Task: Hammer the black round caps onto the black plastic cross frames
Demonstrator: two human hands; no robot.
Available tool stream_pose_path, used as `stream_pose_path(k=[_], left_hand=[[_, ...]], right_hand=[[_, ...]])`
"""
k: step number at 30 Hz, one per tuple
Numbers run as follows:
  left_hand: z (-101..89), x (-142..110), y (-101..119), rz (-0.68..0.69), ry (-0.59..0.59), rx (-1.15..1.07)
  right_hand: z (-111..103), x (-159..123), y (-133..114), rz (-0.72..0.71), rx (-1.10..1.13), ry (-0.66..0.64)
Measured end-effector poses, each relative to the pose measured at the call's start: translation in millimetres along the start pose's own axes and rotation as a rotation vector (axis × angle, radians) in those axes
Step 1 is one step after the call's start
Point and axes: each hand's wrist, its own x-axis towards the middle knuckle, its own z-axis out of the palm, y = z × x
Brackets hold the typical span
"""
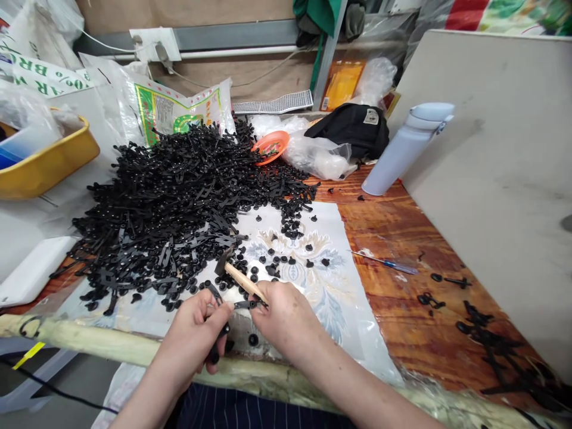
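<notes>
My left hand [192, 328] is closed on black plastic parts [216, 292], pinching them between thumb and fingers near the table's front edge. In my right hand [283, 313] is a small hammer [241, 279] with a pale wooden handle; its dark head points up and to the left. A narrow black piece [243, 304] spans the gap between the two hands, its right end at the right fingertips. Loose round black caps [254, 339] lie about both hands on a patterned sheet [330, 298]. Behind them rises a big heap of black plastic parts [165, 190].
An orange dish [270, 147] rests against the heap. To the right stand a pale blue bottle [404, 152] and a black pouch [353, 131]. A thin screwdriver [388, 263] lies on the wood. A yellow bin [49, 164] is at left; a grey panel [500, 149] borders the right.
</notes>
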Motion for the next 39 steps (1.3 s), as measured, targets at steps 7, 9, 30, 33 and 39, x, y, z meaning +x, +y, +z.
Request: stream_pose_path(k=[7,9,30,33,39], left_hand=[[-6.9,2,0,-0.059,-0.015,-0.054],[-7.2,2,0,-0.053,-0.012,-0.053],[-7.8,8,-1,-0.057,-0.036,-0.021],[-10.7,10,-6,-0.062,-0.065,-0.008],[-9.1,9,-8,-0.033,-0.060,0.010]], right_hand=[[-2,-1,-2,-0.010,-0.012,-0.014],[-3,-1,-2,-0.012,-0.010,-0.017],[-6,-2,-3,-0.012,-0.041,-0.031],[-5,-1,-4,-0.016,-0.043,-0.032],[-4,-1,-3,-0.022,-0.037,-0.027]])
